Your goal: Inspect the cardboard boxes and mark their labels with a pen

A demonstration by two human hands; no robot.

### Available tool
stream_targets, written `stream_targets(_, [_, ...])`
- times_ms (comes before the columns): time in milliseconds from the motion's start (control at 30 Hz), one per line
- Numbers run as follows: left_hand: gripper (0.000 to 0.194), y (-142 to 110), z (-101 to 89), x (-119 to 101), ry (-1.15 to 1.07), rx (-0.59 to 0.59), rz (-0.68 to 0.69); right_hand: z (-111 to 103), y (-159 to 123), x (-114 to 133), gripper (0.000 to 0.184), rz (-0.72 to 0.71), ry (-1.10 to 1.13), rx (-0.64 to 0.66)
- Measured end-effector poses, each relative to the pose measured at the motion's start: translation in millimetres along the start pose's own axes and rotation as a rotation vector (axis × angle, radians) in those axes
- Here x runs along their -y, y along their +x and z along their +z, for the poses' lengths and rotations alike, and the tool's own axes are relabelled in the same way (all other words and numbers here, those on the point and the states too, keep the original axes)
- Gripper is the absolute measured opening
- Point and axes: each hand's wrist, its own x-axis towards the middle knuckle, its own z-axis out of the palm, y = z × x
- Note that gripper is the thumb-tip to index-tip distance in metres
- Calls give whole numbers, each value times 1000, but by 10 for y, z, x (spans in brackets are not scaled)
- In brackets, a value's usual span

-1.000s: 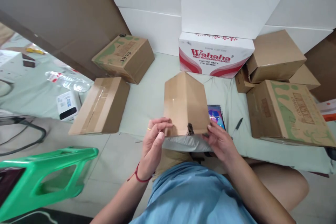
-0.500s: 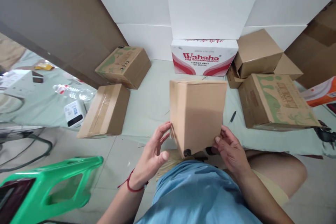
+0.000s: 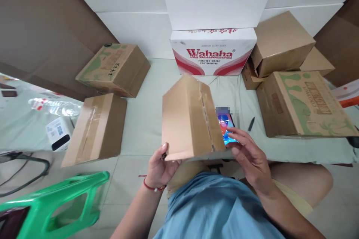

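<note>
A brown cardboard box (image 3: 178, 119) is tilted in front of me, its taped seam facing right. My left hand (image 3: 164, 166) grips its lower left corner, thumb on the front face and fingers underneath. Beside the box's right edge is my right hand (image 3: 249, 157), fingers apart and bent, holding nothing that I can see. Its fingertips overlap a phone (image 3: 227, 125) with a lit, colourful screen, lying on the cloth and partly hidden by the box; whether they touch it I cannot tell. A black pen (image 3: 251, 124) lies to the right of the phone.
Two cardboard boxes, one marked 2422 (image 3: 113, 69) and one taped (image 3: 94, 130), stand at the left. A Wahaha carton (image 3: 214, 54) is at the back. More boxes, including a green-printed one (image 3: 305, 106), stand at the right. A green stool (image 3: 56, 201) is at lower left.
The box has been turned so its taped seam now shows at the right. My left hand has closed on its corner, my right hand has let go, and the phone has come into view.
</note>
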Motion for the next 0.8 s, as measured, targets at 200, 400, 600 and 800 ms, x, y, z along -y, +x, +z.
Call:
stream_targets(200, [63, -7, -167, -93, -78, 144, -92, -133, 221, -2, 68, -199, -263, 185])
stream_targets(400, [50, 19, -231, -175, -134, 206, 31, -80, 436, 53, 70, -378, -333, 307])
stream_targets(600, [53, -65, -6, -287, 51, 1, 345, 54, 458, 77, 56, -374, -306, 110])
stream_targets(800, [51, -90, 134, -378, 470, -114, 611, 103, 499, -2, 40, -151, -274, 39])
